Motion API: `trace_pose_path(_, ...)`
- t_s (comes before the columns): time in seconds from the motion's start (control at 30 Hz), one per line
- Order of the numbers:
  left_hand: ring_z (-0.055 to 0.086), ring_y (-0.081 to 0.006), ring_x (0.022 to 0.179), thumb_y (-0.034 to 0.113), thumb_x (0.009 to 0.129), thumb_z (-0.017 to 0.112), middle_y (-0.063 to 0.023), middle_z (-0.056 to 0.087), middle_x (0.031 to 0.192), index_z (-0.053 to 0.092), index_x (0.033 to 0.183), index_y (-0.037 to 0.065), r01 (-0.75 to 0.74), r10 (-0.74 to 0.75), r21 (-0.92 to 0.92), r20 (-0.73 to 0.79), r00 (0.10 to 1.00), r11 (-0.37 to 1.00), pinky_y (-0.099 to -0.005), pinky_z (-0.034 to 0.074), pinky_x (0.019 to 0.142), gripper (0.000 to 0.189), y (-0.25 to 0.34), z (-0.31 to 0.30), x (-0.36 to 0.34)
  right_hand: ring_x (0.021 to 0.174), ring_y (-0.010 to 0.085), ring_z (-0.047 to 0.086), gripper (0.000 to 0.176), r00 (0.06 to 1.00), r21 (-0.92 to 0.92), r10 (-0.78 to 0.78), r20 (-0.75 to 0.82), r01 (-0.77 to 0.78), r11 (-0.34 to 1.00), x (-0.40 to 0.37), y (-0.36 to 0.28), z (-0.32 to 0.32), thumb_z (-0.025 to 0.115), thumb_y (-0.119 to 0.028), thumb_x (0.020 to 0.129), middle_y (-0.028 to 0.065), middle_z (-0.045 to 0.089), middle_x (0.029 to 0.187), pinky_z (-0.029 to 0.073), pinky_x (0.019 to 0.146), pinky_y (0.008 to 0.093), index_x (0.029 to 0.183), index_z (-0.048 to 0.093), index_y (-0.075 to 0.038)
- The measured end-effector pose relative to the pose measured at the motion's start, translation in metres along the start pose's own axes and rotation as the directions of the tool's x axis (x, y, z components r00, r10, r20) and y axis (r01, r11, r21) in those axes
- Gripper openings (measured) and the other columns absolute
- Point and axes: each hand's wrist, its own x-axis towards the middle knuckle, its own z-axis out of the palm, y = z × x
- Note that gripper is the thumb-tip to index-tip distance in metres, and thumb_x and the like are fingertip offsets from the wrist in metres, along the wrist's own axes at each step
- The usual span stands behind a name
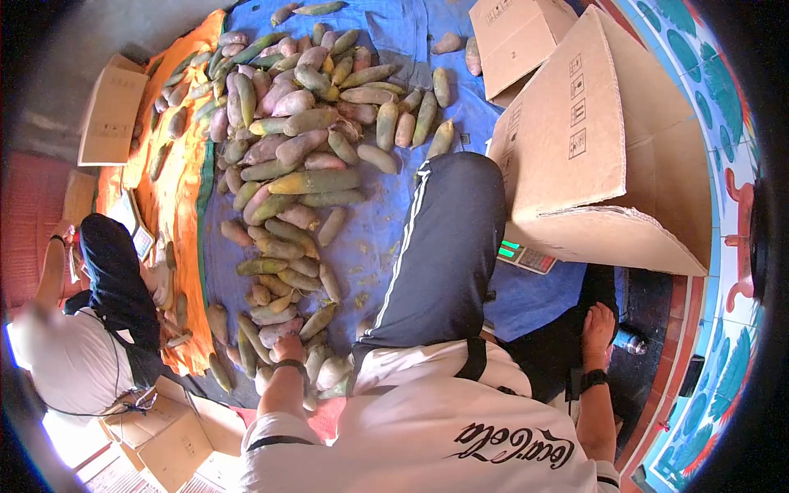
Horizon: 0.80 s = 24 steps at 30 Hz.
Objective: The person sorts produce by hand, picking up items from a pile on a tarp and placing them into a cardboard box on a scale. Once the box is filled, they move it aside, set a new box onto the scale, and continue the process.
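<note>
My left hand (288,348) reaches into the near end of a long pile of green and pinkish-purple radishes (315,181). Its fingers curl down over a pinkish radish (279,330), though their tips are hidden. On my right side, my right hand (598,325) lies over my dark trouser leg with the fingers stretched out, and no object shows in it. Between my legs and a big cardboard box (567,140) is a scale (526,256) with a lit green display, partly covered by the box.
The radishes lie on a blue tarp (370,271) beside an orange tarp (186,308). Another person (90,345) sits at the left near a second scale (143,241). More cardboard boxes (518,41) stand around, and a bottle (631,341) lies at right.
</note>
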Motion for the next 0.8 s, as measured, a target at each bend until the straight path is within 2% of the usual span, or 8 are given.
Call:
trace_pose_path(0.1,0.055,-0.0294,0.109,0.022,0.085,0.05,-0.0114,0.059,0.113,0.06,0.106,0.007,-0.206,0.171,-0.223,-0.165,0.971,0.953,-0.0429,0.047,0.087,0.028,-0.002,-0.043,-0.007,0.097,0.0329,0.052,0.014,1.0,0.014,0.006,-0.016,-0.006,1.0,-0.001,-0.001,0.002,0.055,-0.011,0.081,0.0129,0.057,0.106,0.042,0.085,0.0425,0.092,0.058,-0.003)
trace_pose_path(0.17,0.057,-0.0307,0.105,0.026,0.085,0.049,-0.0151,0.059,0.112,0.059,0.105,0.004,-0.201,0.195,-0.077,-0.07,0.978,0.977,-0.0416,0.047,0.087,0.031,-0.014,-0.032,0.039,0.098,0.0329,0.052,0.014,0.999,0.024,0.009,-0.034,-0.008,1.0,-0.002,0.001,0.004,0.055,-0.011,0.081,0.0129,0.057,0.106,0.042,0.085,0.0427,0.092,0.058,-0.003)
trace_pose_path(0.27,0.057,-0.0336,0.103,0.033,0.083,0.055,-0.0184,0.059,0.111,0.06,0.103,0.002,-0.133,0.095,-0.404,-0.113,0.989,0.905,-0.0422,0.047,0.085,0.038,-0.016,-0.05,0.074,0.098,0.0331,0.053,0.015,0.999,0.021,0.0,-0.035,0.001,1.0,-0.002,0.004,0.008,0.055,-0.011,0.081,0.0132,0.057,0.106,0.041,0.085,0.0431,0.093,0.058,-0.003)
trace_pose_path(0.33,0.058,-0.0359,0.099,0.039,0.078,0.062,-0.0211,0.061,0.105,0.06,0.101,0.0,-0.203,0.023,-0.62,-0.286,0.958,0.758,-0.0422,0.047,0.081,0.045,-0.004,-0.088,0.064,0.098,0.0333,0.052,0.015,0.999,0.041,0.034,-0.011,-0.033,0.999,-0.003,0.004,0.007,0.055,-0.011,0.081,0.0137,0.057,0.106,0.041,0.085,0.0433,0.093,0.058,-0.003)
trace_pose_path(0.47,0.061,-0.0352,0.086,0.033,0.078,0.062,-0.0209,0.064,0.089,0.06,0.091,-0.001,-0.161,-0.012,-0.919,-0.177,0.984,0.359,-0.0419,0.047,0.074,0.037,0.026,-0.128,0.071,0.097,0.0335,0.052,0.015,1.0,0.007,0.018,-0.005,-0.018,1.0,-0.004,0.006,0.01,0.055,-0.011,0.082,0.014,0.057,0.105,0.042,0.085,0.0433,0.093,0.058,-0.002)
trace_pose_path(0.57,0.062,-0.0307,0.085,0.029,0.078,0.061,-0.0188,0.064,0.087,0.061,0.087,-0.001,-0.352,-0.121,-0.762,-0.486,0.866,0.543,-0.0403,0.047,0.073,0.031,0.032,-0.117,0.098,0.096,0.0337,0.052,0.015,0.999,0.019,-0.001,-0.044,0.002,1.0,-0.005,0.005,0.01,0.054,-0.011,0.082,0.0145,0.057,0.105,0.042,0.084,0.0434,0.093,0.058,-0.002)
trace_pose_path(0.7,0.062,-0.026,0.09,0.025,0.081,0.057,-0.0145,0.065,0.094,0.063,0.09,0.001,-0.185,-0.139,-0.802,-0.315,0.939,0.568,-0.0384,0.048,0.075,0.026,0.033,-0.148,0.064,0.096,0.0337,0.053,0.015,0.999,0.024,0.028,-0.014,-0.028,0.999,-0.002,-0.001,0.002,0.054,-0.011,0.082,0.0149,0.057,0.105,0.042,0.084,0.0435,0.093,0.057,-0.002)
trace_pose_path(0.8,0.06,-0.0252,0.096,0.023,0.084,0.054,-0.0113,0.064,0.102,0.065,0.094,0.006,-0.259,0.068,-0.344,-0.48,0.874,0.903,-0.0376,0.049,0.079,0.023,0.019,-0.109,0.079,0.096,0.0335,0.053,0.015,0.999,0.036,0.018,-0.035,-0.016,0.999,-0.002,-0.001,0.005,0.054,-0.01,0.082,0.015,0.057,0.105,0.042,0.083,0.0435,0.093,0.057,-0.001)
